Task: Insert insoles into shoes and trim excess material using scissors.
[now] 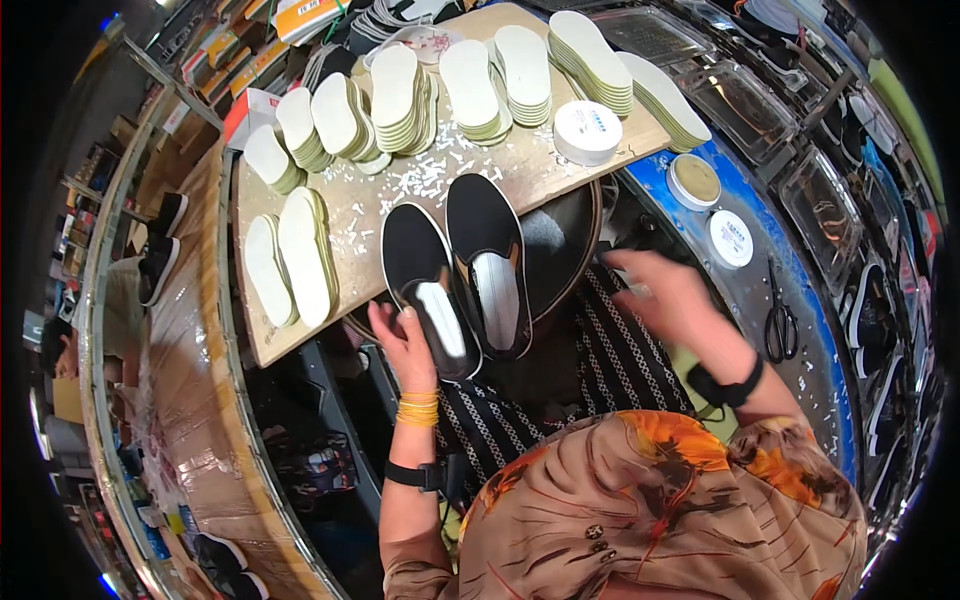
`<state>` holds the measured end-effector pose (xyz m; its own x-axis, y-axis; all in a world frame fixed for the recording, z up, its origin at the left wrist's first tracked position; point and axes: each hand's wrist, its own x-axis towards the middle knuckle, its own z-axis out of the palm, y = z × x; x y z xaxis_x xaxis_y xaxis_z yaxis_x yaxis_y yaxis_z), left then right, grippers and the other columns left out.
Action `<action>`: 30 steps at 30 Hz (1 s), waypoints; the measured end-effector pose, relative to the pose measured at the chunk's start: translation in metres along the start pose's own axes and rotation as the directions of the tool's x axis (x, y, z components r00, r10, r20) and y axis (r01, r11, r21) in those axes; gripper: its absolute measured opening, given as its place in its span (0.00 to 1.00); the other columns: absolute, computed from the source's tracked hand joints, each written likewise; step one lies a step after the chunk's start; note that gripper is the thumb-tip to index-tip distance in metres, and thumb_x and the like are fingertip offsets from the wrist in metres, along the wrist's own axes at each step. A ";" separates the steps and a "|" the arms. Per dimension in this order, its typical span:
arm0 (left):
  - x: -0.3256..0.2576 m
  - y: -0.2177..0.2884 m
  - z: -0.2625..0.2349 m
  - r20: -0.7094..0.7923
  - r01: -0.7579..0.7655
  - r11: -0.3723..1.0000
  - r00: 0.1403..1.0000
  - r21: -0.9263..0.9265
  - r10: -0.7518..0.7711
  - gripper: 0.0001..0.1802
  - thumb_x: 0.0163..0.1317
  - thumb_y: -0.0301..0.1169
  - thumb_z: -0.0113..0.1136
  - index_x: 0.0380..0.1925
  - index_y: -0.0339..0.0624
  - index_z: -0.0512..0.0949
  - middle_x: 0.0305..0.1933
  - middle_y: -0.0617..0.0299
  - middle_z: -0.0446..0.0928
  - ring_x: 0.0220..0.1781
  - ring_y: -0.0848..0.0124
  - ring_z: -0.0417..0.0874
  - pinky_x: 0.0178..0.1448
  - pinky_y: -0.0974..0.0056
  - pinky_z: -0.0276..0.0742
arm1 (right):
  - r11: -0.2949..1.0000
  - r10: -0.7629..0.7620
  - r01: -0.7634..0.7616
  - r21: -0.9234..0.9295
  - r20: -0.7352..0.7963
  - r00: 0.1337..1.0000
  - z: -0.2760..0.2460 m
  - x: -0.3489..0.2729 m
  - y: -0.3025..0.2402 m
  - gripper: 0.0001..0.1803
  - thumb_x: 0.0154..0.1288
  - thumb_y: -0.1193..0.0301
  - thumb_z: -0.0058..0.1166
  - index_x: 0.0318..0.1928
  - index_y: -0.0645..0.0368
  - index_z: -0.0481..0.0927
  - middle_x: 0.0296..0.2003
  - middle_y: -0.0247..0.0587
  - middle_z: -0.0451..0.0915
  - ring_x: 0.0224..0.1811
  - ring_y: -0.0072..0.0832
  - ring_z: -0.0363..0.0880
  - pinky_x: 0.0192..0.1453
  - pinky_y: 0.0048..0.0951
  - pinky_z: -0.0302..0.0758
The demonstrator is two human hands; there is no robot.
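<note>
L hand [402, 342] has fingers spread next to the 2 black shoes [416, 246], which lie side by side across the near edge of the board [355, 272] w/ pale insole stacks [397, 85]. R hand [662, 290] is apart, blurred, so cannot tell if spread or pinching.

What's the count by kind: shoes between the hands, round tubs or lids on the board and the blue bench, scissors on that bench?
Black shoes: 2
Round tubs or lids: 3
Scissors: 1
Total: 6
</note>
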<state>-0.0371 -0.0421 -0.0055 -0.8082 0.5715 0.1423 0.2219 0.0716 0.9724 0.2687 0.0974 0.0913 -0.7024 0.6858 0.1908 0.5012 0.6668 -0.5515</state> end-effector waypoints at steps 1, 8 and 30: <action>0.002 0.008 -0.001 -0.015 -0.056 0.993 0.998 0.100 0.057 0.31 0.63 0.33 0.52 0.62 0.35 0.52 0.59 0.48 0.60 0.54 0.64 0.68 0.57 0.64 0.64 | 0.973 0.156 -0.170 -0.157 -0.097 0.983 -0.014 -0.016 0.023 0.23 0.52 0.67 0.55 0.51 0.53 0.72 0.44 0.47 0.77 0.45 0.43 0.76 0.46 0.39 0.74; 0.008 0.088 0.000 0.379 -0.199 0.871 0.925 0.450 0.015 0.19 0.61 0.41 0.52 0.32 0.33 0.77 0.24 0.51 0.78 0.23 0.60 0.80 0.28 0.62 0.73 | 0.206 0.843 -0.678 -0.706 -0.224 0.490 -0.071 -0.193 0.185 0.18 0.59 0.65 0.42 0.46 0.62 0.69 0.38 0.62 0.76 0.38 0.51 0.77 0.43 0.47 0.72; 0.005 0.037 -0.072 0.347 0.436 0.768 0.891 -0.470 -0.294 0.15 0.59 0.29 0.52 0.45 0.34 0.73 0.40 0.55 0.79 0.42 0.65 0.80 0.46 0.62 0.74 | 0.312 0.755 -0.829 -0.465 -0.408 0.513 -0.052 -0.243 0.240 0.32 0.50 0.76 0.51 0.59 0.57 0.60 0.44 0.60 0.73 0.44 0.53 0.75 0.46 0.45 0.71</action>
<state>-0.0724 -0.0952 0.0441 -0.5960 0.7715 -0.2227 -0.4380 -0.0800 0.8954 0.5861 0.1066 -0.0449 0.2244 0.9744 0.0132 0.9732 -0.2248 0.0479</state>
